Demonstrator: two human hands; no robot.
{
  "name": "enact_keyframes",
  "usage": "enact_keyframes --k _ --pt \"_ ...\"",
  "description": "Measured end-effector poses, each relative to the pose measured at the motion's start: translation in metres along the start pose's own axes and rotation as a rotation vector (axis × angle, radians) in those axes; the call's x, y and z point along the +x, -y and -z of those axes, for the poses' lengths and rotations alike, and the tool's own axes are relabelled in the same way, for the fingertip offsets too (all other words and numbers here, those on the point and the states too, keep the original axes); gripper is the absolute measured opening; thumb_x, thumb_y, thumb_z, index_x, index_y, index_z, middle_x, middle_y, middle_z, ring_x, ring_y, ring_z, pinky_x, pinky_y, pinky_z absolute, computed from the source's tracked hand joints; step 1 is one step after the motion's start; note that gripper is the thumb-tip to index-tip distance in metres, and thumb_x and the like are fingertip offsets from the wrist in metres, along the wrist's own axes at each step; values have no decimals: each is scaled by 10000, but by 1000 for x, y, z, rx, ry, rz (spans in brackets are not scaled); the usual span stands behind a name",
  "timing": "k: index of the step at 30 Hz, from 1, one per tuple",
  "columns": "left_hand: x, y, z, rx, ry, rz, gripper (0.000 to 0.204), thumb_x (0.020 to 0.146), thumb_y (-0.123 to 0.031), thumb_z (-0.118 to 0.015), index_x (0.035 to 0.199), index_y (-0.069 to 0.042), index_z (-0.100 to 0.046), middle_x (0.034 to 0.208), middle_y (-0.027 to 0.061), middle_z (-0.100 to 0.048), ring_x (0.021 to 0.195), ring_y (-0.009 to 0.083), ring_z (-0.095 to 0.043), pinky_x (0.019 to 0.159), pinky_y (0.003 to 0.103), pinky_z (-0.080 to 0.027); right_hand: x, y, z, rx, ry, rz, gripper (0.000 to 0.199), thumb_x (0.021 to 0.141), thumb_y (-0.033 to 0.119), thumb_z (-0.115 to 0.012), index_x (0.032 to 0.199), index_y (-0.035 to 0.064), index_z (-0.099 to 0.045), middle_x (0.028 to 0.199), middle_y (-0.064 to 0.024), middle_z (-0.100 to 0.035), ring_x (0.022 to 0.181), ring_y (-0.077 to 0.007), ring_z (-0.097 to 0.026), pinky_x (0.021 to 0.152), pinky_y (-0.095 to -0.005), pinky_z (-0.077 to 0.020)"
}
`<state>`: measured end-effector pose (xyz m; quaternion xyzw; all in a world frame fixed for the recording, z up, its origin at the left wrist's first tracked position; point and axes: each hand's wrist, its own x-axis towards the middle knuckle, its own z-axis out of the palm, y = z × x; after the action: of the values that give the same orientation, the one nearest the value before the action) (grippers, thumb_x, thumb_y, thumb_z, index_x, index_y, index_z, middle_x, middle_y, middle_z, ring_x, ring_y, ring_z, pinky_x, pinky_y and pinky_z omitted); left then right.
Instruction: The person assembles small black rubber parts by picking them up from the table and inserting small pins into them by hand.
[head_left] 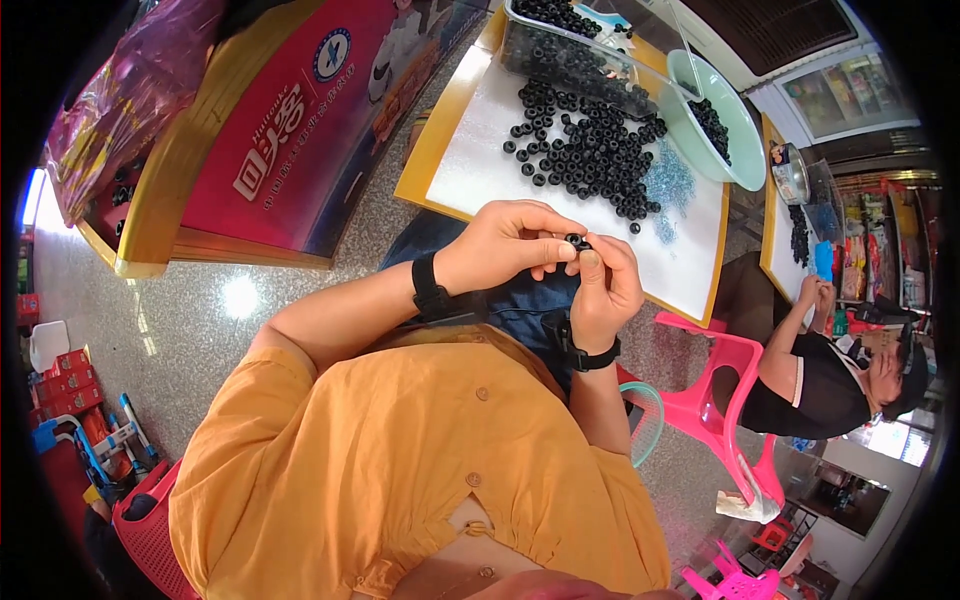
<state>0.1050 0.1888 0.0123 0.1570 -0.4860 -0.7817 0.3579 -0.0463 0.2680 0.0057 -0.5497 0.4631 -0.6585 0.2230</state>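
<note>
Pinching a small black piece (577,242), held between both hands (505,242) (608,292), black ring-shaped pieces (600,152) heaped beyond

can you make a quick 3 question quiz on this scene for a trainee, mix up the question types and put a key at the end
1. What are the left hand and the right hand holding together?
(a) a clear box
(b) a small black part
(c) a pink stool

2. True or false: some black pieces lie inside the pale green basin.

3. Fill the gap: on the white work surface, a scatter of tiny ____ bits lies just to the right of the loose black pile.

Key: 1. b; 2. true; 3. pale blue
</note>
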Motion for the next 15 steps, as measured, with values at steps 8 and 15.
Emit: enact_keyframes --k 8,15 --pt "7 -10 17 776 72 -383 265 813 -143 -770 1059 -60 -720 853 88 -646 759 203 -628 636 303 -493 6 5 8 -195 142 -46 127 925 -5 -623 1045 -37 -654 1010 -93 -599 730 -106 -573 648 -218 -477" --pt "2 -16 7 495 12 -119 244 838 -131 -760 1060 -38 -723 873 65 -650 704 133 -626 593 256 -500 5 6 3 -59 70 -74 131 924 -2 -625 1048 -39 -644 1027 -100 -605 735 -110 -578 650 -225 -487"
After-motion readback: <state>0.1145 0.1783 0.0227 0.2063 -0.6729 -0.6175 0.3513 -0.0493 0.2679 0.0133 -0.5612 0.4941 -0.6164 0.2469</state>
